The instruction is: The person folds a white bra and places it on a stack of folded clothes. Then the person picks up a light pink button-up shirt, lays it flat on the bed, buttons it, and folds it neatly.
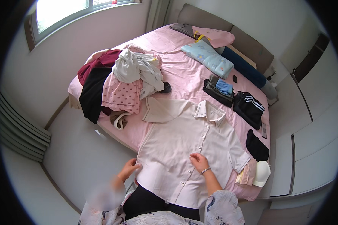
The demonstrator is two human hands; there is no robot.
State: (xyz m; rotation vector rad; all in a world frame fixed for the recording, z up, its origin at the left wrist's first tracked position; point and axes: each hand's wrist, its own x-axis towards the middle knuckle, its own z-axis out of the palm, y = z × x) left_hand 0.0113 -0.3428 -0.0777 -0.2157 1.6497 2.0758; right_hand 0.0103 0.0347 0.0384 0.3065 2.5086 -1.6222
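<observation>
A pale cream short-sleeved shirt (169,150) lies spread, buttoned front up, along the near side of the bed, its collar pointing away from me. Its lower hem hangs toward my lap. My left hand (130,168) is at the shirt's left side edge, fingers bent around the cloth. On the button placket, about midway down, rests my right hand (200,162), its fingers curled together in a pinch at the fabric. A bracelet (205,170) circles the right wrist. The fingertips of both hands are partly hidden.
A heap of clothes (124,75) covers the bed's left side. Folded dark clothes (218,90), black striped clothing (248,109), a phone (264,130), a black folded piece (257,145) and a cream bra (261,174) line the right. A light-blue folded quilt (207,58) lies farther back.
</observation>
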